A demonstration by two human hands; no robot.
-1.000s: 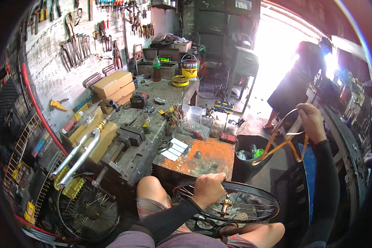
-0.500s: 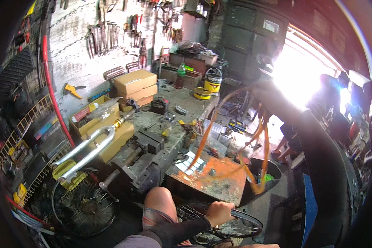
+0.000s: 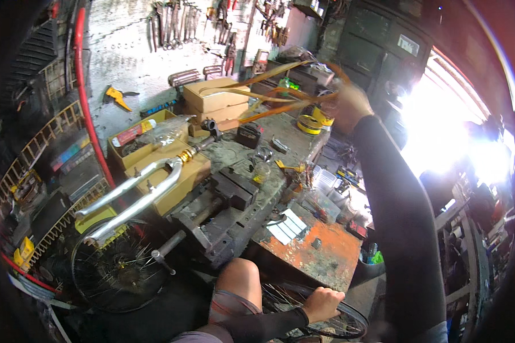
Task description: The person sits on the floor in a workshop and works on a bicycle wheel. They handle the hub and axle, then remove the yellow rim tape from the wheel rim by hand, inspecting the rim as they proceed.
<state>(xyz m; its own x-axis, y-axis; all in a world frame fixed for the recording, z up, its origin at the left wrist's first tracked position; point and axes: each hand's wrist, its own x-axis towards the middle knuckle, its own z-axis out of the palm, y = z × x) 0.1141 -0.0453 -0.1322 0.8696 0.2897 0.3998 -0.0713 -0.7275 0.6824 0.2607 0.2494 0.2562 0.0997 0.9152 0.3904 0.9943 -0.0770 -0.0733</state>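
Observation:
At the lower middle, my left hand point(image 3: 324, 304) is closed around the rim of a spoked bicycle wheel point(image 3: 357, 321), which lies tilted beside my bare knee point(image 3: 238, 279). Much of the wheel is hidden by my forearm and the lower edge of the picture. My right hand point(image 3: 352, 107) is raised at the upper right, slightly blurred, gripping a long amber flat band point(image 3: 276, 112). Several strands of the band stretch leftward from it through the air, in front of the workbench and cardboard boxes.
A silver bicycle fork point(image 3: 126, 207) juts out near a bench vise point(image 3: 220, 208). Cardboard boxes point(image 3: 214, 94) and a yellow tape roll point(image 3: 309, 124) sit on the bench. A rusty orange tabletop point(image 3: 332, 246) stands ahead of my left hand. Another wheel point(image 3: 74, 268) is at lower left.
My right hand has swung the band, which hung down before and now streams out to the left. My left hand stays on the wheel. The view has shifted, moving the scene rightward.

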